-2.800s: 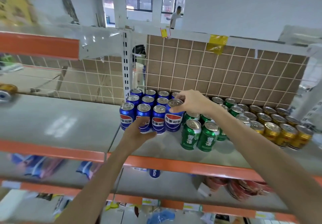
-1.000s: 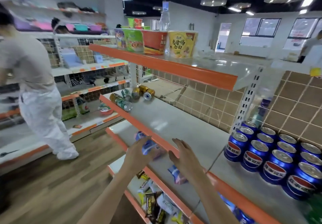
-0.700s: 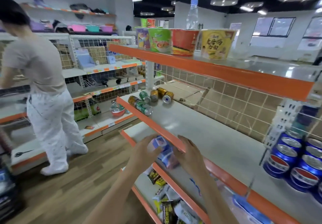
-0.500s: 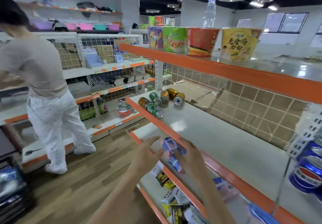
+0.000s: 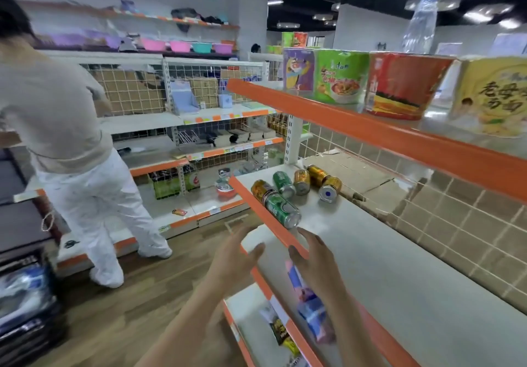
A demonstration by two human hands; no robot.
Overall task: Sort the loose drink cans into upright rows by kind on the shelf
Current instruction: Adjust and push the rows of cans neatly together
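Orange-edged shelf (image 5: 336,255) holds six loose cans lying on their sides at its far left end: green can (image 5: 282,213) w/ gold can (image 5: 260,189) along the front lip, another green can (image 5: 284,184) & three gold ones (image 5: 319,180) just behind. Both hands empty, fingers straight & spread: left hand (image 5: 234,258) in front of the lip, right hand (image 5: 315,266) over the shelf, near the front green can, prob. not touching. Noodle bowls (image 5: 399,87) sit on the shelf above. Person in white trousers (image 5: 94,206) stands in the aisle.
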